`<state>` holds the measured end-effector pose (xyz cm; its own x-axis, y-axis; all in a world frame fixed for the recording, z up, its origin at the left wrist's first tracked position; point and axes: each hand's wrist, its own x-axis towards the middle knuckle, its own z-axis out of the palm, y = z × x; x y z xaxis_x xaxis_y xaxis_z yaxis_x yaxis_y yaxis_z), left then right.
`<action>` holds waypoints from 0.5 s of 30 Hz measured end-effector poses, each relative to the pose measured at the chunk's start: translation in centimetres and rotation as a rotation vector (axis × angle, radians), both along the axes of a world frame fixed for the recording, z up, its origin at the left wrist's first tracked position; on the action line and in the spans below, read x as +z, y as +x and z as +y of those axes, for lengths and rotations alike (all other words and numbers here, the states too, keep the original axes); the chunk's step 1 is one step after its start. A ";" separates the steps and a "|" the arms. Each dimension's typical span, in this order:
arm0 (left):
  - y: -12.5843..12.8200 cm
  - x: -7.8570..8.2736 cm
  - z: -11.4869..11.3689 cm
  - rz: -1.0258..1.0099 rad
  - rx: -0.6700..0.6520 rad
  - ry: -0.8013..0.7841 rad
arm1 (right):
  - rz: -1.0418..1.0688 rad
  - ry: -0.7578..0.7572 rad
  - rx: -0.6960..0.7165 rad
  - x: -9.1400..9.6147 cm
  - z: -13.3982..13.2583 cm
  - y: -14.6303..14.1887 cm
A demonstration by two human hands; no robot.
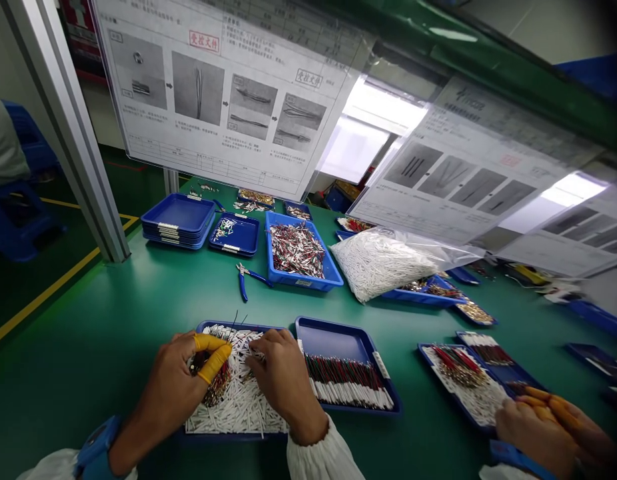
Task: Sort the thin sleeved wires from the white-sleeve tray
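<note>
My left hand (176,383), with yellow covers on thumb and forefinger, is closed in a pinch over the left part of a blue tray (248,437). Thin dark wires (234,321) rise above its fingertips, and a bunch of wires with gold-coloured ends (217,387) shows beneath them. White sleeve pieces (243,407) fill that tray in a loose heap. Above the tray's right side, my right hand (283,373) has its fingers curled together close to the left one; what they hold is hidden. Beside it, a second blue tray (333,331) holds a row of red, green and dark wires with white ends.
Blue-handled cutters (243,287) lie behind the trays. Further back stand stacked blue trays (178,217), a blue bin (333,280) of wire pieces and a clear bag (383,263) of white pieces. Instruction sheets hang above. At right, a co-worker's hands (543,420) are over another tray.
</note>
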<state>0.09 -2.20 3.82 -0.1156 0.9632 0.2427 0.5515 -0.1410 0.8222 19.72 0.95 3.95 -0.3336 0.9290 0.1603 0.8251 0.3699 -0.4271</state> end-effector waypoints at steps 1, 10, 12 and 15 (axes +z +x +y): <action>0.1 0.0 0.0 0.001 -0.003 -0.013 | -0.071 0.008 0.009 -0.1 0.0 -0.1; 0.2 0.1 0.0 0.042 0.011 -0.034 | -0.067 0.018 -0.038 -0.2 -0.1 -0.1; 0.1 -0.1 0.0 0.039 0.017 -0.033 | 0.031 0.011 -0.019 -0.1 0.0 0.1; 0.0 -0.2 0.2 0.020 0.018 -0.039 | 0.185 0.022 0.037 0.2 0.1 0.6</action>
